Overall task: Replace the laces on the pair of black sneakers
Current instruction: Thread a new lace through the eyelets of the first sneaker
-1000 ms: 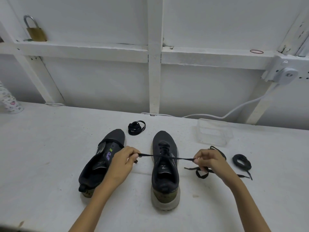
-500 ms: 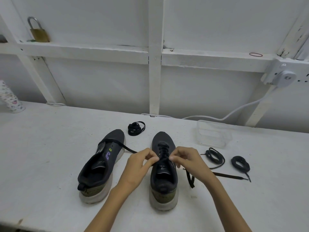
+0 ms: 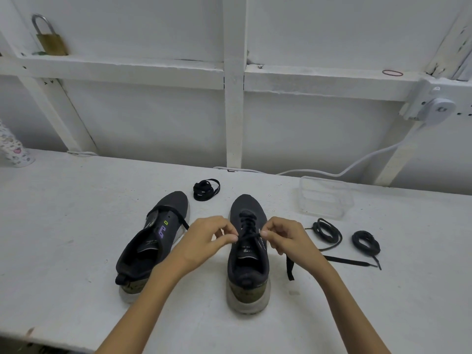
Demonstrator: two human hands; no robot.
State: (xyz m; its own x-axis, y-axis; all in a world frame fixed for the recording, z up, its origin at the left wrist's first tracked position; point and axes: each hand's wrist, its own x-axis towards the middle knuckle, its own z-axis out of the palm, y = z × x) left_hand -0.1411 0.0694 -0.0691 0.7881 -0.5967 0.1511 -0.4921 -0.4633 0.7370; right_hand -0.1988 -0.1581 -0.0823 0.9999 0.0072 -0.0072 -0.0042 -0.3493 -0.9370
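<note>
The right sneaker (image 3: 247,254) stands on the counter (image 3: 76,221) with its toe far and its heel near, and both hands meet over its tongue. The left hand (image 3: 204,241) and the right hand (image 3: 288,238) each pinch the black lace (image 3: 249,235) between thumb and forefinger, with the other fingers (image 3: 277,227) curled in; neither holds anything else. The short run of lace between the two pinches lies left to right, across the shoe's long axis and just above the upper eyelets, so each hand is equally near its own side of the row. One loose tail drops from the right hand onto the counter right of the shoe. The other trails left toward the toe of the left sneaker (image 3: 153,241). By the look of it, a further crossing or the knot comes next. A second ago the hands were spread wide with the lace stretched taut between them; now they have closed in until they nearly touch. A coiled lace (image 3: 206,189) lies far between the shoes, and two more coils (image 3: 328,232) lie to the right
</note>
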